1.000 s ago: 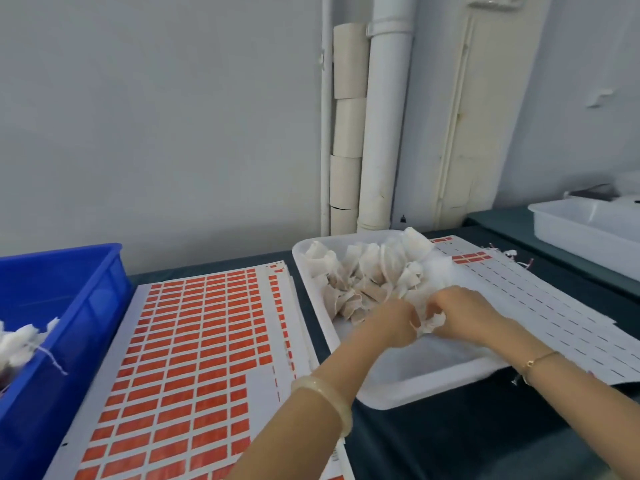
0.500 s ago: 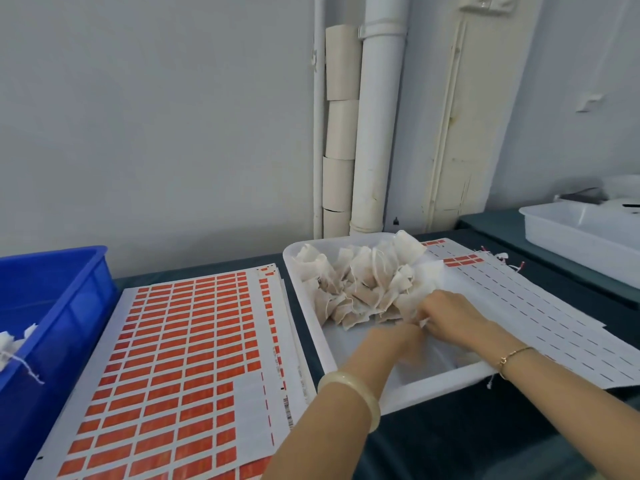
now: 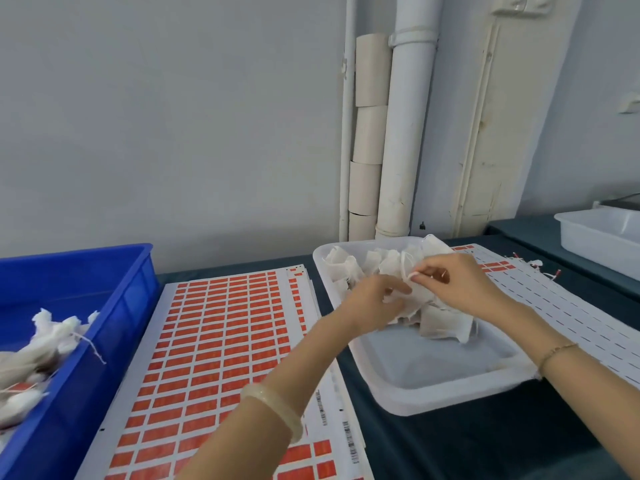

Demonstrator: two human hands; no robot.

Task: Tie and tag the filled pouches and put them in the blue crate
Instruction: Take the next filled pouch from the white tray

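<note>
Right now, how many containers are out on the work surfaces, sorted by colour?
Blue crate: 1
White trays: 2
Total: 3

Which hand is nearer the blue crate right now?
Left. The left hand is over the white tray, with the orange label sheet between it and the blue crate. The right hand, pinching a pouch, is farther right over the same tray.

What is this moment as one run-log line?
left hand: holds white paper pouch | right hand: pinches pouch top | where: above white plastic tray | blue plastic crate: tied pouches inside
</note>
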